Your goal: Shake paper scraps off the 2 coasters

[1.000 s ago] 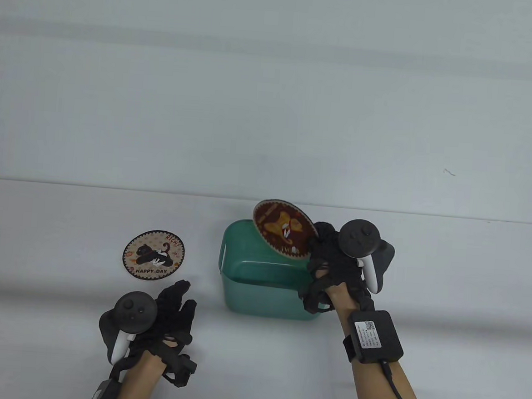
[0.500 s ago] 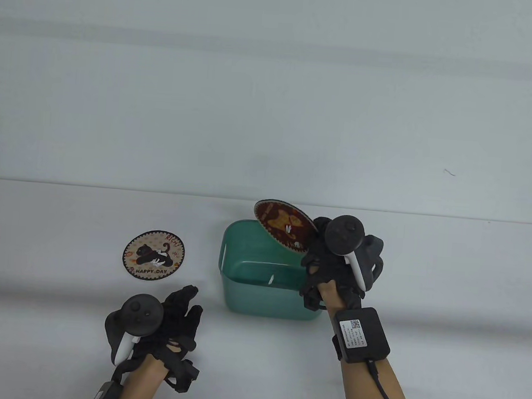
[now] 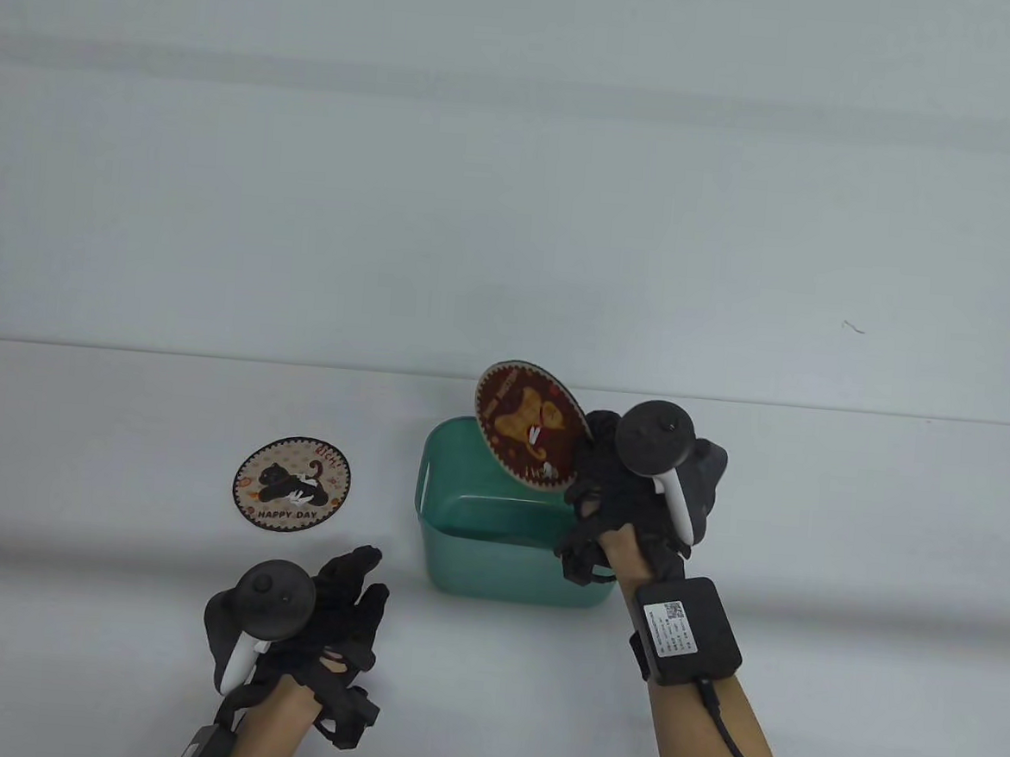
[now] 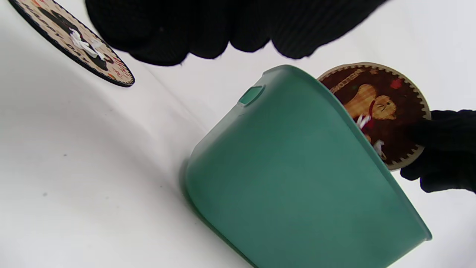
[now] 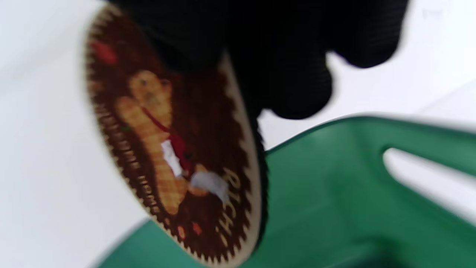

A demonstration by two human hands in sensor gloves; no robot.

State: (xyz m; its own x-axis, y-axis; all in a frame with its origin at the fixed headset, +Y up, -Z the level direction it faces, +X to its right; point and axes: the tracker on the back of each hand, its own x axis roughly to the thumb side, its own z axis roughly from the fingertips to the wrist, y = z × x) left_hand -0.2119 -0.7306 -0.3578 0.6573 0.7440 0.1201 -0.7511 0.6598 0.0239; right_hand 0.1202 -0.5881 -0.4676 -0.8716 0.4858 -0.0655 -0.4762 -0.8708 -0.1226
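Table view. Your right hand (image 3: 626,499) pinches the brown coaster (image 3: 526,426) by its edge and tips it steeply over the far rim of the green bin (image 3: 461,514), which sits at centre desk. A few white paper scraps (image 3: 537,437) cling to the coaster's face. At 9 o'clock from the bin the cat coaster (image 3: 292,485) lies flat on the desk (image 3: 849,524) with scraps on it, untouched. Your left hand (image 3: 324,616) rests at 7 o'clock from the bin, fingers loosely spread, holding nothing.

Left wrist view. Bin seen from outside its wall (image 4: 297,178); the brown coaster (image 4: 375,108) pokes above the rim with scraps (image 4: 362,121) low on its face. The cat coaster (image 4: 74,44) shows a clump of scraps (image 4: 83,41).

Right wrist view. Blurred. Gloved fingers (image 5: 282,74) clamp the coaster's upper edge (image 5: 174,141); two scraps (image 5: 208,182) sit near its lower half, above the bin's interior (image 5: 334,208).

Risks, as judged: the coaster hangs near the far rim, so loosened scraps may drop behind the bin onto the desk. A hard shake with only an edge pinch could let it slip.

Only the table view shows the idle left hand; only the left wrist view shows the cat coaster's scraps closely; the right wrist view alone shows the bin's slot handle (image 5: 416,175).
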